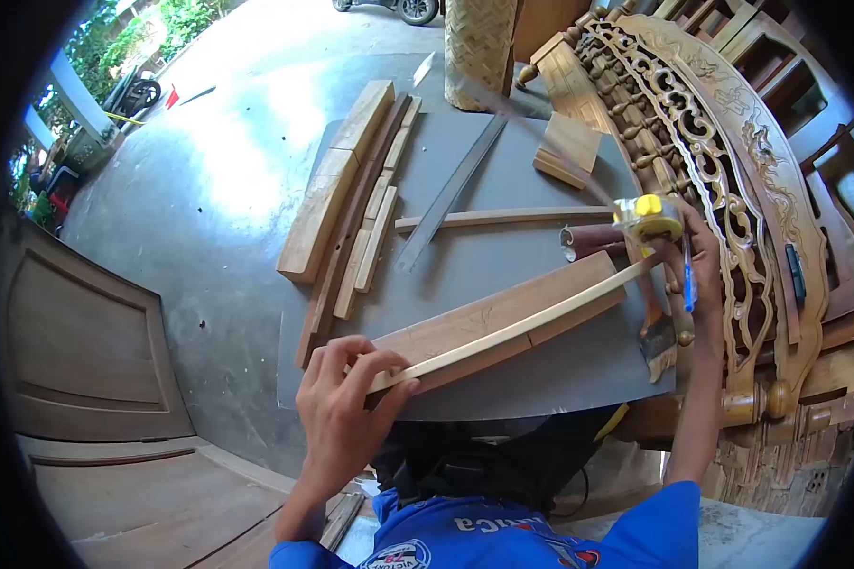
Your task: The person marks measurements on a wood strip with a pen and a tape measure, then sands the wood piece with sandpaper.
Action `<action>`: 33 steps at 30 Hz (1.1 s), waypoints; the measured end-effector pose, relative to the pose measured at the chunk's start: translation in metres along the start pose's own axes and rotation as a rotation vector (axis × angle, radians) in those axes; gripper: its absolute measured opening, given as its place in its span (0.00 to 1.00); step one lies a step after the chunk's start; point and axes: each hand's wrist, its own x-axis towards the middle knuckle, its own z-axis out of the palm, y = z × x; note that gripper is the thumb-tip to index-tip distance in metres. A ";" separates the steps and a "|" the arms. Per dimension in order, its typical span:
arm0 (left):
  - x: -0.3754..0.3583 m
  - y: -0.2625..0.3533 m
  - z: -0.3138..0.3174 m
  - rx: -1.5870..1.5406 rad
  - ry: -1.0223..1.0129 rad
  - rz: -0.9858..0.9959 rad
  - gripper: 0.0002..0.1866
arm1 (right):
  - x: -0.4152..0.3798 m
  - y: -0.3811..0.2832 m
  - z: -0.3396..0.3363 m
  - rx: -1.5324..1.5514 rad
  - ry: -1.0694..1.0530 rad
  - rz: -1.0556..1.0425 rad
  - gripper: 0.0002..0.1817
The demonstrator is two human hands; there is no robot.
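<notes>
My left hand (343, 391) is closed at the near left end of a wooden board (489, 308), its fingers pinching the end of a pale tape blade (522, 327). That blade runs along the board up to a yellow tape measure (649, 220). Wrapped round the tape measure's case is my right hand (700, 248), which also has a blue pen (689, 277) between its fingers. Faint pencil-like marks show on the board's upper face. A paintbrush (657, 337) lies below my right hand.
On the grey tabletop (579, 384) are a metal ruler (455, 190), a thin wood strip (512, 217), a wood block (567, 150) and several long wood pieces (340, 185). A carved wooden panel (731, 142) stands at the right. Wooden door panels (85, 332) lie at the left.
</notes>
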 end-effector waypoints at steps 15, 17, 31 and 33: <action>0.007 0.009 -0.006 0.039 -0.048 0.086 0.11 | -0.010 -0.014 0.016 0.862 0.094 0.070 0.26; 0.006 0.009 -0.006 0.031 -0.050 0.092 0.11 | -0.010 -0.025 0.022 0.895 0.077 -0.013 0.30; 0.007 0.004 -0.006 0.042 -0.056 0.109 0.09 | -0.013 -0.049 0.032 0.242 0.070 0.105 0.29; 0.007 0.003 -0.006 0.049 -0.057 0.102 0.09 | -0.012 -0.046 0.033 0.157 0.175 0.142 0.28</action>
